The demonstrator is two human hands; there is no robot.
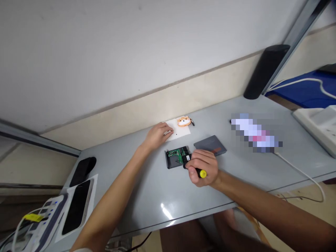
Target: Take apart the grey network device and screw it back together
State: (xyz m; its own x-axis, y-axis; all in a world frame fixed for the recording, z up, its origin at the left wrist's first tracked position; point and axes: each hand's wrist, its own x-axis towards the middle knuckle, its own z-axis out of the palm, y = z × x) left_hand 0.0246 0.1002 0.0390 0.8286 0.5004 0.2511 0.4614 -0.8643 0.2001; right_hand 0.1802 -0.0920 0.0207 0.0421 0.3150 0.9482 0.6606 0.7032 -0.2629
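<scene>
My right hand (203,166) is wrapped round a screwdriver (203,173) with a black and yellow handle. Just left of it, a dark casing (172,161) lies open on the grey table, a green circuit board (178,153) inside. Behind my right hand rests a flat grey cover (210,144) with a reddish-brown patch. My left hand (159,134) is at a white sheet (181,133) near the wall, thumb and fingertips close together; anything between them is too small to make out. A small dark speck lies on the sheet beside the fingertips.
An orange animal-faced case (184,121) sits on the sheet's back edge. A blurred-out bright object (256,133) with a white cable lies right. A black cylinder (266,71) stands at the back right. A phone (78,206) and power strip (51,224) are at the left.
</scene>
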